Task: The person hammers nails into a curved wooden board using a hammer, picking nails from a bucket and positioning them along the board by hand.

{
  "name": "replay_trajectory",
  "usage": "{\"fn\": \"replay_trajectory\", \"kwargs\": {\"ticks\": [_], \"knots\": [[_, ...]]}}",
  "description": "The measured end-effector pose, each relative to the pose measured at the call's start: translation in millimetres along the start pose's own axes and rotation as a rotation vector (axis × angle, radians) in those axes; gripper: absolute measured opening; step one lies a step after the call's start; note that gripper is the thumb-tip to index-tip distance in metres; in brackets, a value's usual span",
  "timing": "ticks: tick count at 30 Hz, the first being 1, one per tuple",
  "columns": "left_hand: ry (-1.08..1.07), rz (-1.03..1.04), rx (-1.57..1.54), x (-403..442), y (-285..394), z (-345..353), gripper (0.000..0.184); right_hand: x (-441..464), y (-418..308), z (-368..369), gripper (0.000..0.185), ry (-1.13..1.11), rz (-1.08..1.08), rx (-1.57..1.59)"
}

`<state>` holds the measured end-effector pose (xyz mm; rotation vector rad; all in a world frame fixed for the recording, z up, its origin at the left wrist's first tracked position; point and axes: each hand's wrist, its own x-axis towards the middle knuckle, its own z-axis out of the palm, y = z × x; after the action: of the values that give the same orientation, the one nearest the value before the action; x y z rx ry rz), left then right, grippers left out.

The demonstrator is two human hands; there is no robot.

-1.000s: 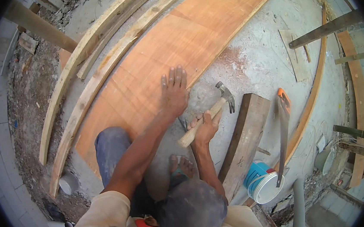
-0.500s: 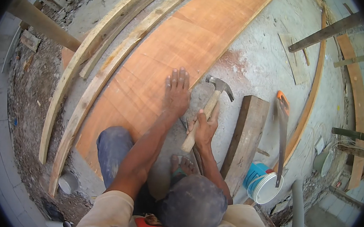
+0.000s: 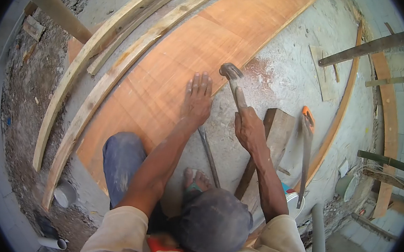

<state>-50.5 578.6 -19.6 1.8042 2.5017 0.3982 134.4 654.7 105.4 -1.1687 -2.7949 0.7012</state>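
My left hand (image 3: pixel 197 99) lies flat on a long curved sheet of plywood (image 3: pixel 167 84), near its right edge, fingers stretched out. My right hand (image 3: pixel 250 129) is wrapped round the wooden handle of a claw hammer (image 3: pixel 236 88). The hammer's head is over or beside the plywood's right edge; whether it touches cannot be told. A thin metal bar (image 3: pixel 209 158) slants across the ground between my arms, its upper end running under my left wrist. My left knee (image 3: pixel 124 160) is at the lower end of the sheet.
Two curved timber beams (image 3: pixel 100 93) run along the left. To the right are a thick wooden block (image 3: pixel 278 128), a handsaw (image 3: pixel 305 149) with an orange handle, a partly hidden bucket (image 3: pixel 295 203) and a curved strip (image 3: pixel 339 123). A post (image 3: pixel 60 10) slants in at upper left.
My right hand has moved right and up with the hammer, whose head has swung toward the plywood edge. My left hand stays flat. More of the metal bar shows; my right arm now covers much of the bucket.
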Motion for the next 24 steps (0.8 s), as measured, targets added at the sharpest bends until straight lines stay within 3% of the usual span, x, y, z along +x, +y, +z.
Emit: {"fn": "replay_trajectory", "kwargs": {"ticks": [4, 6, 11, 12, 14, 15, 18, 21, 23, 24], "knots": [[0.013, 0.003, 0.013, -2, 4, 3, 0.065, 2, 0, -15, 0.080, 0.011, -0.051, 0.146], [0.041, 0.009, 0.044, -1, 1, 4, 0.065, -5, -21, -33, 0.083, 0.309, -0.267, 0.289], [0.083, 0.009, 0.019, 0, 2, 3, 0.063, -18, -19, 0, 0.088, 0.650, -0.283, 0.495], [0.083, 0.008, -0.003, -1, 2, 3, 0.063, -15, -7, 10, 0.087, 0.543, -0.284, 0.336], [0.082, 0.013, 0.033, -1, -1, 6, 0.063, -2, 20, 27, 0.081, -0.008, 0.036, 0.031], [0.073, 0.024, 0.063, -3, 2, 4, 0.063, -8, 20, 20, 0.081, -0.006, 0.042, 0.029], [0.055, 0.029, 0.046, -1, 2, 5, 0.063, -3, 9, -4, 0.078, 0.083, -0.030, 0.213], [0.054, 0.006, 0.021, 0, 4, 9, 0.062, -13, -44, -42, 0.071, 0.557, -0.254, 0.443], [0.043, 0.011, 0.008, -8, 4, 8, 0.062, -20, -23, -8, 0.069, 0.605, -0.226, 0.541], [0.064, 0.017, 0.003, -3, 3, 5, 0.062, -15, -6, 12, 0.074, 0.689, -0.335, 0.402]]}}
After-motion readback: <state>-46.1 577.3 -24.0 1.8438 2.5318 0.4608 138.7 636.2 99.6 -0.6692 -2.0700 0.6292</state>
